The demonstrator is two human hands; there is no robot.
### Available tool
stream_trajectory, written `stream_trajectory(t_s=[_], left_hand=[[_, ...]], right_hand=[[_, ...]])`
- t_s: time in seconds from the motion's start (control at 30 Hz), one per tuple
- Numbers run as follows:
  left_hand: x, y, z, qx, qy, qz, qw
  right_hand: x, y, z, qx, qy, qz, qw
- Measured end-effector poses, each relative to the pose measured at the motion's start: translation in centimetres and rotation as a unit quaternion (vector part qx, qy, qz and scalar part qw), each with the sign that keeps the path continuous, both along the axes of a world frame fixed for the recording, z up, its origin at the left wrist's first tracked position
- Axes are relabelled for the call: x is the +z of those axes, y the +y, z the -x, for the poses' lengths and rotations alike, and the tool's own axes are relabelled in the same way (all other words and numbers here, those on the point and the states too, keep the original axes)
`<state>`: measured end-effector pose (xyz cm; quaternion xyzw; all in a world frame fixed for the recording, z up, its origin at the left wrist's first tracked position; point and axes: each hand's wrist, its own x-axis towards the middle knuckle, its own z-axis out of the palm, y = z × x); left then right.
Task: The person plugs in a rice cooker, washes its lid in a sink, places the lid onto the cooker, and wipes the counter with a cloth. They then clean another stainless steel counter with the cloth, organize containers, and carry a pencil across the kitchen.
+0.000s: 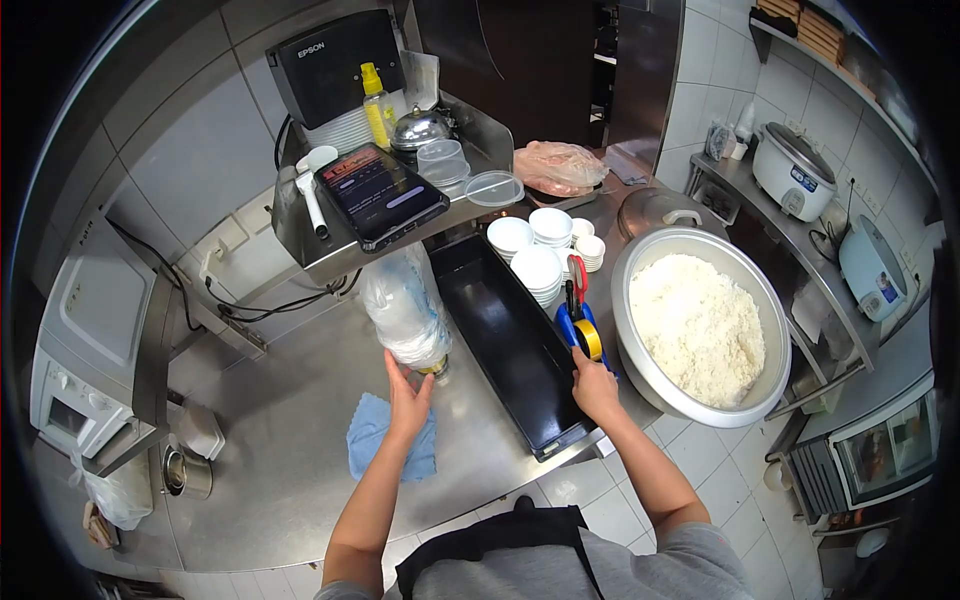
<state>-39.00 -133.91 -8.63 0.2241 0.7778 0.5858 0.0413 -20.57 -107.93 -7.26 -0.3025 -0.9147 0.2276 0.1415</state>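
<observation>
My left hand (406,395) has its fingers apart against the lower end of a plastic-wrapped bundle (403,310), beside a blue cloth (372,435) on the steel counter (270,430). On the other side of a long black tray (510,340), my right hand (594,385) is closed at the near end of a blue tape dispenser (578,325) with yellow tape. Red-handled scissors (576,275) lie at the dispenser's far end. Stacks of white bowls (535,268) stand behind it.
A large pot of white rice (622,330) stands at the right. Above the counter, a steel shelf (345,262) carries a tablet (380,195), clear lids and a yellow-topped bottle (378,110). A bag of pale food (560,167) lies at the back. Cables hang at the left.
</observation>
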Motion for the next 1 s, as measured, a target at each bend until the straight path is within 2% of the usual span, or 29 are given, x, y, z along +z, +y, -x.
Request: stream_trajectory(t_s=[0.2,0.43,0.57,0.77,0.9,0.93,1.0], left_hand=[[1.0,1.7,0.3,0.055,-0.002,0.002,0.999],[-0.6,3.3,2.1,0.085,0.128,0.055,0.987],[-0.9,3.6,3.7,0.070,0.140,0.044,0.987],[-0.7,3.7,3.9,0.083,0.125,0.044,0.988],[0.8,0.9,3.0,0.016,0.043,0.044,0.998],[0.9,-1.3,2.6,-0.011,0.121,0.059,0.991],[0.3,-6.5,1.2,-0.015,0.196,0.226,0.954]], right_hand=[[0.3,0.7,1.2,0.005,-0.010,0.006,1.000],[0.7,0.3,1.6,0.004,0.000,-0.038,0.999],[0.7,0.1,2.1,0.008,0.009,-0.089,0.996],[0.2,-0.8,3.0,0.000,0.012,-0.112,0.994],[-0.9,-0.5,3.0,0.018,0.036,-0.121,0.992],[-0.5,-0.6,2.8,0.027,0.077,-0.103,0.991],[2.1,-2.0,1.5,0.030,0.159,-0.117,0.980]])
